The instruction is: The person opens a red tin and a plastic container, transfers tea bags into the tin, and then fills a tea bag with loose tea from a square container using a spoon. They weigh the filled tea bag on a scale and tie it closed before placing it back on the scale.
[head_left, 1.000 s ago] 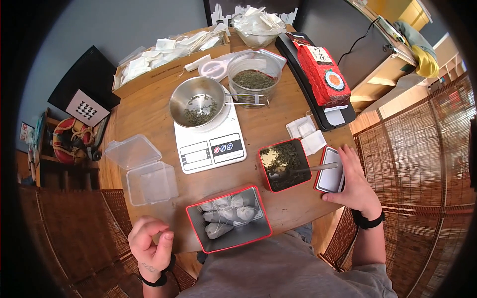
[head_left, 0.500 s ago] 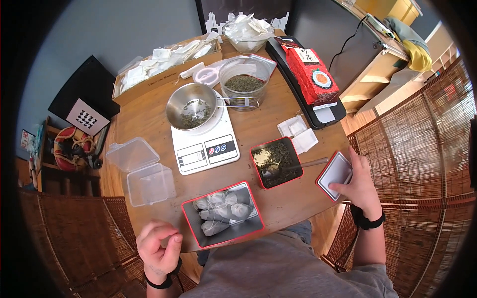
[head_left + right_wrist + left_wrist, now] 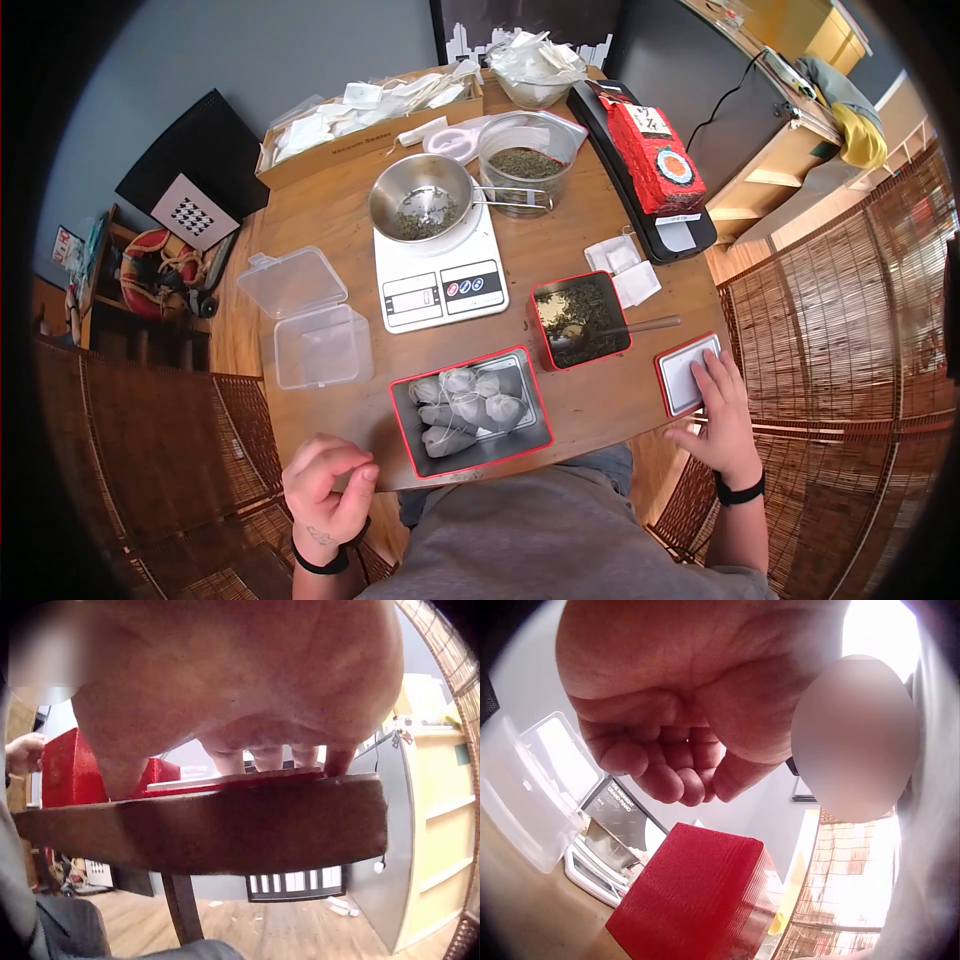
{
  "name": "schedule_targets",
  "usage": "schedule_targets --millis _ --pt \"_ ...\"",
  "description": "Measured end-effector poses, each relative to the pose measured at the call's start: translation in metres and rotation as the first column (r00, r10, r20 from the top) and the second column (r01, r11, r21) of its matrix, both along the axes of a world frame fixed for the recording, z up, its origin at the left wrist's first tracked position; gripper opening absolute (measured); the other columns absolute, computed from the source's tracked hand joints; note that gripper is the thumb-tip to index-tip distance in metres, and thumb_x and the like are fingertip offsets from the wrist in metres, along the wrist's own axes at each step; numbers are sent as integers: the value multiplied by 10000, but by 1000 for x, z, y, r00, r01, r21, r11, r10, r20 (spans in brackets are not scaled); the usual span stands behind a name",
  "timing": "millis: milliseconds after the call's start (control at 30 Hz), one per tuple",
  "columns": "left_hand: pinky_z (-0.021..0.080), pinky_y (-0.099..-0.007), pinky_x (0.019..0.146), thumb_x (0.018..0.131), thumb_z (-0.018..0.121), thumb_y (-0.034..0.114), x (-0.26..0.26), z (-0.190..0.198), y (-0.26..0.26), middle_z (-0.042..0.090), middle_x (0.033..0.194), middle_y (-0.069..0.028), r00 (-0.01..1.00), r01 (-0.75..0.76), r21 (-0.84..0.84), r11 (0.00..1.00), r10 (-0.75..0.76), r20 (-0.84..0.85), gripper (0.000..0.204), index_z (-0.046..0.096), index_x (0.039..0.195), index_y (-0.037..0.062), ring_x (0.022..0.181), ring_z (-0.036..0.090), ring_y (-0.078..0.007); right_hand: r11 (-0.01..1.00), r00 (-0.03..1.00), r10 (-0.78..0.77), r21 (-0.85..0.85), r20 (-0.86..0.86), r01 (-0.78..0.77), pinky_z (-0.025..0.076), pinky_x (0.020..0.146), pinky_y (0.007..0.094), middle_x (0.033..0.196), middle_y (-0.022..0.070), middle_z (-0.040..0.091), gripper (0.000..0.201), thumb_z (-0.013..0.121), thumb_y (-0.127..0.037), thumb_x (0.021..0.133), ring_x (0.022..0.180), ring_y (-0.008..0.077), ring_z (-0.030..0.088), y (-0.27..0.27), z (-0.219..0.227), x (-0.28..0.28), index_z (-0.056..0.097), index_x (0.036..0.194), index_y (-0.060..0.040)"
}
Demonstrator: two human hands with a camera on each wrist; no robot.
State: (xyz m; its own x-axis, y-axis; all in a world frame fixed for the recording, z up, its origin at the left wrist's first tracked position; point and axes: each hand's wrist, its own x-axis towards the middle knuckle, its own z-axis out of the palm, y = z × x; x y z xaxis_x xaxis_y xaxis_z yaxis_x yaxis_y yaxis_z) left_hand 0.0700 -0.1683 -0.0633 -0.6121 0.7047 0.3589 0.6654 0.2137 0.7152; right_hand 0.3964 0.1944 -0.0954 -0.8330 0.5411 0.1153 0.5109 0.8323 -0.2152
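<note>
At the table's right edge, my right hand [image 3: 722,420] rests its fingertips on a red-rimmed lid [image 3: 682,378] lying flat; the right wrist view shows those fingers [image 3: 266,757] over the lid. My left hand [image 3: 332,487], loosely curled and holding nothing, hovers by the front edge, left of a red-rimmed tin [image 3: 400,425] of filled pouches [image 3: 468,405]. In the left wrist view, the left hand [image 3: 682,742] is above the red tin [image 3: 690,892]. A second red tin [image 3: 625,350] holds dried leaves and a spoon [image 3: 650,325].
A steel pan [image 3: 390,190] with leaves sits on a white scale [image 3: 405,310]. Behind are a leaf-filled tub [image 3: 530,195], a box of white bags [image 3: 375,135] and a red packet [image 3: 650,150] on a black appliance. At left lies an open clear container [image 3: 320,350]; white pouches [image 3: 635,285] lie right.
The lid, tilted under my right hand earlier, now lies flat at the table's right edge, and the right fingers have loosened from it. My left hand stays loosely curled.
</note>
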Motion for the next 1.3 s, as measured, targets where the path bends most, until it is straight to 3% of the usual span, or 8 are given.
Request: schedule_targets --millis 233,433,533,667,1000,1100,1200,1300 --pt "530 -359 699 850 765 28 2 -5 11 698 863 -113 999 45 32 998 -46 24 85 710 913 12 765 669 -252 966 983 185 187 -18 -178 511 1034 505 1273 155 698 413 768 -5 790 1175 423 631 -10 0 29 704 1198 -24" --pt "537 -373 684 823 849 84 -6 2 20 712 915 -126 988 141 167 976 -129 -79 235 750 1017 -5 768 670 -274 843 725 -170 -480 -668 -244 524 808 372 972 116 650 231 639 18 944 881 248 647 -43 66 -48 639 1174 4" --pt "554 -420 886 789 907 200 -10 1 17 650 1219 -217 977 211 116 971 -208 -38 640 645 1318 -46 1047 671 -354 797 906 161 -490 -391 -353 530 791 391 904 128 664 165 629 -130 1019 835 294 656 -64 123 -140 698 1097 -2" --pt "471 -496 1125 731 970 341 -1 6 29 480 1505 -274 971 229 59 972 -232 52 1046 440 1543 -51 1361 538 -449 711 828 507 -428 -239 -558 533 804 448 921 175 663 178 640 -171 1038 865 354 656 -70 107 -216 727 1088 -23" --pt "461 -497 1140 747 942 358 -4 10 55 511 1509 -238 982 188 -8 982 -188 17 1031 426 1546 -38 1361 535 -438 797 823 524 -215 -220 -565 509 901 442 1038 136 682 128 673 -119 1010 1027 356 632 -77 96 -237 754 1040 -25" --pt "472 -490 1127 758 935 336 -8 14 58 534 1481 -240 978 207 -43 977 -206 30 1010 426 1548 -35 1342 546 -441 753 820 537 -324 -200 -573 509 983 458 1178 162 671 303 771 -235 953 1128 378 619 -63 96 -232 743 1180 -36" --pt "478 -490 1118 761 931 315 -12 9 56 536 1471 -244 973 231 -25 973 -231 0 1006 421 1554 -35 1331 551 -442 665 689 715 -189 -121 -723 428 1156 545 1513 217 515 913 940 -453 704 1379 457 494 -67 111 -222 605 1462 -71" --pt "479 -485 1126 735 950 321 -15 6 55 546 1475 -257 971 238 -2 971 -238 16 1046 416 1568 -16 1361 548 -437 667 681 732 -191 -12 -721 438 1144 549 1502 206 534 907 940 -424 688 1389 439 499 -71 108 -222 610 1457 -75"
